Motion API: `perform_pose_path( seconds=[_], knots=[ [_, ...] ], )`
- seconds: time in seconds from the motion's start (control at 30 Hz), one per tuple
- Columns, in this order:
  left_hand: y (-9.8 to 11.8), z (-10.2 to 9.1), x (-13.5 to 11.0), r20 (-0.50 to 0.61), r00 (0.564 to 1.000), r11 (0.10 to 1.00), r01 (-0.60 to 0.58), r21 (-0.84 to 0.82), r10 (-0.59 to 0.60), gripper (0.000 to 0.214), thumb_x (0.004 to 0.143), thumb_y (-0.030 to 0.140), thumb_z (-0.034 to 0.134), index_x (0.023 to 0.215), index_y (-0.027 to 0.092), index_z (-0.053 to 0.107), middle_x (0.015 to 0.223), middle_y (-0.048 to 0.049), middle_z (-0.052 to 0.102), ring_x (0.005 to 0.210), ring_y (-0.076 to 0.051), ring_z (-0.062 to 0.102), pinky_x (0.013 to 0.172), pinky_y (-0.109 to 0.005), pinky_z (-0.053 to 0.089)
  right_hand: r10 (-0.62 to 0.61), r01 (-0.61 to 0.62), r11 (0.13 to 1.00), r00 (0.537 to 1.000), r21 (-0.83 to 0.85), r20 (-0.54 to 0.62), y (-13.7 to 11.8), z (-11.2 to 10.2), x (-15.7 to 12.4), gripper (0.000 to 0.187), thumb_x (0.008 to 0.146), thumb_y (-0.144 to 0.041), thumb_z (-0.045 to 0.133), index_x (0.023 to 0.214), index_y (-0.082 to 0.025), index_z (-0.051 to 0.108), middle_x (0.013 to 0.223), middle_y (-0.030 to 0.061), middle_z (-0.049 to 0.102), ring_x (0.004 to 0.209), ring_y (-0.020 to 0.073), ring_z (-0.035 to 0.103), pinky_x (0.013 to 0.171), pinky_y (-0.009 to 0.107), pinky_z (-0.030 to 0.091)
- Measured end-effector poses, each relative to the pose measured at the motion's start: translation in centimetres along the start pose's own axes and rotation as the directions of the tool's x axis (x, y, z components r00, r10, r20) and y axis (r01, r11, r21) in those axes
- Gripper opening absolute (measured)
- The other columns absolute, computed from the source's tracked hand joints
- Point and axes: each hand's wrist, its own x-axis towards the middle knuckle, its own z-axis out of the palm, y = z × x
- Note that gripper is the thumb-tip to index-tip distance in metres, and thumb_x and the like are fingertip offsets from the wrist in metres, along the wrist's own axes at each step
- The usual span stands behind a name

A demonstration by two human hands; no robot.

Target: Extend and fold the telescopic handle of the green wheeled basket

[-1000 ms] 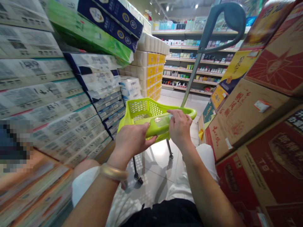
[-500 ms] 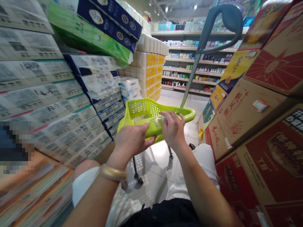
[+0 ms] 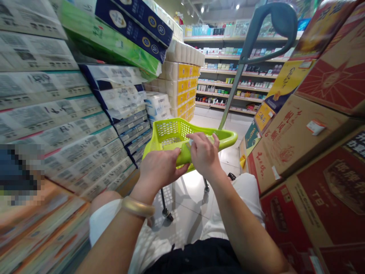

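Note:
A yellow-green plastic basket [image 3: 168,123] of a wheeled shopping cart stands before my knees, tilted in view. My left hand [image 3: 159,167] is closed around its near rim, thumb on top and fingers underneath; a gold bangle circles that wrist. My right hand [image 3: 204,154] lies over the same rim, just right of the left hand. A small white piece [image 3: 191,142] shows at its bent fingertips, pressed against the rim; whether it is cloth or paper I cannot tell. The cart's grey-blue handle [image 3: 248,42] rises on a metal pole at the far right of the basket.
Stacked tissue packs [image 3: 45,110] line the left side, with green and navy packs [image 3: 114,42] jutting out above. Cardboard cartons [image 3: 299,133] are piled on the right. Store shelves [image 3: 228,72] with small goods stand at the back. Cart casters [image 3: 167,214] rest on the tiled floor.
My right hand has slid a little left along the rim, covering a shiny patch that showed beside it before. My left hand keeps its hold, and the view has shifted slightly.

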Motion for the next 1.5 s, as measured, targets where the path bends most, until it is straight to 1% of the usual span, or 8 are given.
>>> perform_pose_path(
  seconds=[0.17,0.4,0.53,0.67,0.8,1.0,1.27,1.5],
  knots=[
    [0.3,0.0,0.0,-0.013,1.0,1.0,0.012,-0.001,-0.012,0.05,0.083,0.064,0.04,0.092,0.022,0.066,0.075,-0.011,0.072,0.072,-0.033,0.07,0.057,-0.036,0.044,0.123,-0.13,0.99,0.986,-0.057,-0.117,3.1,-1.0,0.7,0.037,0.09,-0.013,0.038,0.111,-0.021,0.066,0.114,0.0079,0.067,0.11,0.0233,0.058,0.113,0.051,0.019],
    [0.0,-0.1,0.0,0.006,1.0,1.0,-0.014,0.02,0.014,0.051,0.082,0.063,0.04,0.096,0.021,0.065,0.075,-0.0119,0.072,0.072,-0.033,0.07,0.057,-0.035,0.044,-0.05,0.05,0.998,0.999,0.028,-0.002,-1.5,0.7,-1.0,0.034,0.09,-0.012,0.043,0.111,-0.025,0.066,0.115,0.0041,0.067,0.109,0.019,0.059,0.117,0.044,0.014],
    [0.0,-0.1,-0.1,-0.005,1.0,1.0,-0.002,0.022,0.002,0.051,0.083,0.063,0.038,0.094,0.021,0.065,0.074,-0.0114,0.072,0.072,-0.032,0.07,0.057,-0.034,0.044,-0.014,0.014,1.0,0.999,0.024,-0.034,-0.5,0.1,-1.3,0.036,0.09,-0.011,0.041,0.112,-0.026,0.065,0.115,0.0031,0.066,0.109,0.019,0.058,0.116,0.049,0.012],
    [0.2,-0.1,-0.2,-0.009,1.0,1.0,0.007,0.0,-0.007,0.051,0.083,0.064,0.04,0.094,0.022,0.066,0.073,-0.0108,0.071,0.071,-0.032,0.07,0.056,-0.034,0.043,0.053,-0.051,0.999,0.987,0.018,-0.153,2.5,-1.0,-0.9,0.036,0.089,-0.011,0.039,0.111,-0.021,0.066,0.112,0.0075,0.065,0.109,0.0221,0.056,0.11,0.047,0.027],
    [0.2,-0.2,-0.2,0.001,1.0,1.0,0.016,-0.016,-0.016,0.052,0.082,0.064,0.041,0.096,0.021,0.067,0.075,-0.0121,0.072,0.072,-0.032,0.069,0.059,-0.035,0.044,0.02,-0.005,0.997,0.982,0.078,-0.188,1.7,-0.5,-1.5,0.036,0.087,-0.01,0.04,0.109,-0.019,0.067,0.107,0.0101,0.063,0.107,0.0237,0.055,0.101,0.041,0.041],
    [0.0,-0.3,-0.2,0.017,1.0,1.0,0.006,-0.025,-0.006,0.05,0.083,0.059,0.041,0.101,0.019,0.066,0.079,-0.0141,0.072,0.073,-0.033,0.069,0.059,-0.036,0.044,-0.15,0.166,0.973,0.982,0.158,-0.111,-1.5,0.7,-2.9,0.032,0.089,-0.012,0.043,0.107,-0.021,0.068,0.109,0.0081,0.063,0.107,0.0216,0.055,0.104,0.038,0.041],
    [0.1,-0.1,-0.4,-0.014,1.0,1.0,0.012,-0.023,-0.012,0.051,0.082,0.064,0.041,0.092,0.022,0.067,0.073,-0.0111,0.071,0.071,-0.032,0.069,0.058,-0.035,0.044,0.026,-0.007,0.997,0.973,0.081,-0.23,2.6,-0.8,-1.3,0.034,0.089,-0.011,0.038,0.104,-0.017,0.067,0.103,0.0102,0.063,0.104,0.0238,0.056,0.099,0.042,0.042],
    [0.0,-0.2,-0.4,0.005,1.0,0.999,0.008,-0.044,-0.008,0.051,0.083,0.061,0.039,0.097,0.02,0.067,0.08,-0.013,0.073,0.073,-0.031,0.069,0.061,-0.035,0.045,-0.118,0.14,0.981,0.979,0.131,-0.166,-1.0,0.8,-3.3,0.032,0.089,-0.012,0.042,0.108,-0.021,0.066,0.109,0.0086,0.063,0.109,0.022,0.055,0.109,0.042,0.036]
  ],
)
